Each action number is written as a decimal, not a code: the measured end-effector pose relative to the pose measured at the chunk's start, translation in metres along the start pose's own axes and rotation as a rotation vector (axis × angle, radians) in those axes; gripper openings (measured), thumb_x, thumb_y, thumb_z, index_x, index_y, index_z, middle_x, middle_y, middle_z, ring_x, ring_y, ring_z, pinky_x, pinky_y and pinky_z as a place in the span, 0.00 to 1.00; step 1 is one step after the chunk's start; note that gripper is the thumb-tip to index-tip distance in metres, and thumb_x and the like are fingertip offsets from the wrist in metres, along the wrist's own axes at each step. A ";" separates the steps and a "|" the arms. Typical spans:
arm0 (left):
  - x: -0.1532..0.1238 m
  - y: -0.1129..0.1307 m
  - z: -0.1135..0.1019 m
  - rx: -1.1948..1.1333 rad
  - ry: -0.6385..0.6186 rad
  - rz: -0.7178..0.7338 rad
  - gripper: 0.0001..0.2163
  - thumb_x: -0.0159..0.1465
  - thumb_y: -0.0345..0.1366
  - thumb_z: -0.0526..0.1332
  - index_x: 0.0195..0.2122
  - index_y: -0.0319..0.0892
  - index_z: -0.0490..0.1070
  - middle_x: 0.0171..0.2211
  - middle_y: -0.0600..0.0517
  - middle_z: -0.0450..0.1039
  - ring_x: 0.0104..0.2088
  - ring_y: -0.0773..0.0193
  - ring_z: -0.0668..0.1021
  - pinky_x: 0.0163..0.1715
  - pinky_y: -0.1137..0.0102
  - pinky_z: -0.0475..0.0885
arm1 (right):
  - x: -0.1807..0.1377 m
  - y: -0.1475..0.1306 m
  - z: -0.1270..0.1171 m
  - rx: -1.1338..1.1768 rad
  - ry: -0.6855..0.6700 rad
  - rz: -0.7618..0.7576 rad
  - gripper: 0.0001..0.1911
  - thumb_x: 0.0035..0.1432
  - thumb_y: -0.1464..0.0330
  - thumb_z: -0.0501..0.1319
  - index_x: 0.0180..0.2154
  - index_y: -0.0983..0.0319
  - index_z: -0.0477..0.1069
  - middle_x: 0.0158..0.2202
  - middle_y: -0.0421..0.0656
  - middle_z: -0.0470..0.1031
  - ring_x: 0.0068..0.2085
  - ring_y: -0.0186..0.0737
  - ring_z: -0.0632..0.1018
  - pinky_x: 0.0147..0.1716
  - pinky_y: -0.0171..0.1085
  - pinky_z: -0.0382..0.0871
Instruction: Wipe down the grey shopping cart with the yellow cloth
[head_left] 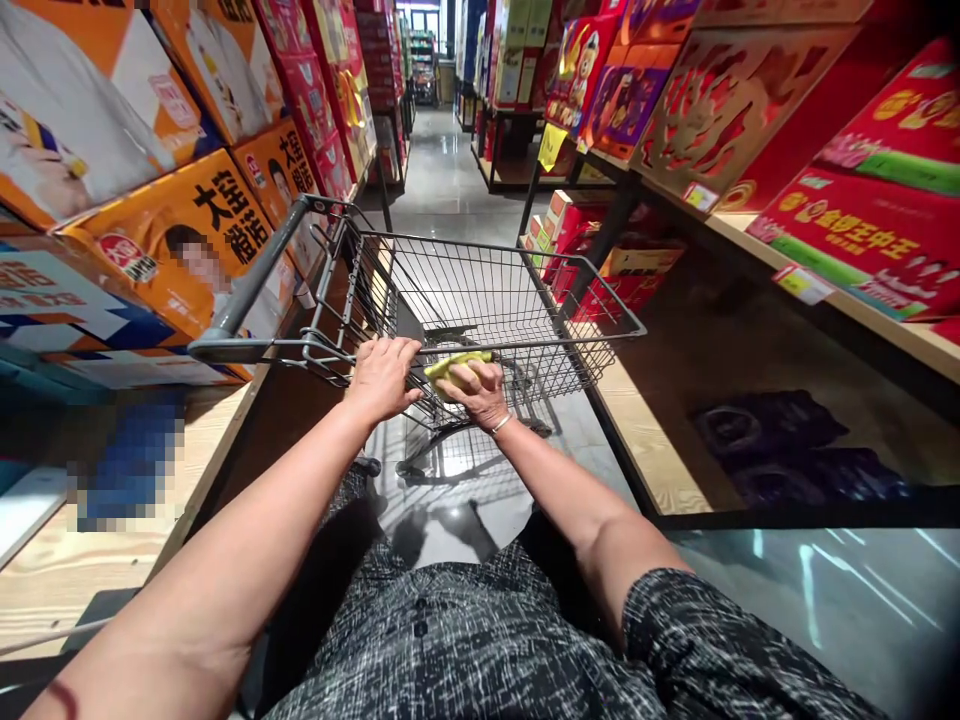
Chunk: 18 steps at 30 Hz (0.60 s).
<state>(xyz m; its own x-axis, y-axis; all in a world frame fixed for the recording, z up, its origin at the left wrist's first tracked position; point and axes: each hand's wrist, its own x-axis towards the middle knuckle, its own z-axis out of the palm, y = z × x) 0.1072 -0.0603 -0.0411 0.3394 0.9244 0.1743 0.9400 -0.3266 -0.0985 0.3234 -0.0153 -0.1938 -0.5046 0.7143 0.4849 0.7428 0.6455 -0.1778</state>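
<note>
A grey wire shopping cart (480, 275) stands sideways before me, its handle (259, 265) toward the left. My left hand (382, 375) is closed over the near top rim of the basket, fingers on the rail and thumb below. Just right of it, my right hand (480, 392) presses a folded yellow cloth (457, 362) against the same rim, its fingers curled over the cloth. A thin bracelet circles the right wrist. The basket shows no goods inside.
Stacked orange cartons (172, 250) line the left shelf. On the right, a wooden shelf (862, 290) bears red gift boxes (847, 235), with dark purple packages (802, 440) below. A tiled aisle (442, 150) runs ahead between displays. A pixelated blue item (131, 460) lies at lower left.
</note>
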 end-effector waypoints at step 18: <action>0.002 -0.007 0.007 -0.118 0.112 -0.007 0.22 0.59 0.47 0.67 0.52 0.43 0.71 0.50 0.45 0.77 0.53 0.46 0.73 0.58 0.52 0.58 | 0.024 -0.022 -0.049 -0.166 0.235 -0.063 0.28 0.65 0.73 0.58 0.61 0.41 0.70 0.65 0.38 0.66 0.67 0.52 0.58 0.63 0.53 0.56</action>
<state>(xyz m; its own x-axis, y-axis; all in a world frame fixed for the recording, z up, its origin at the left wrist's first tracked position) 0.1009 -0.0551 -0.0468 0.3285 0.9009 0.2836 0.9375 -0.3476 0.0181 0.3169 -0.0254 -0.1362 -0.4507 0.5793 0.6792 0.7847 0.6198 -0.0079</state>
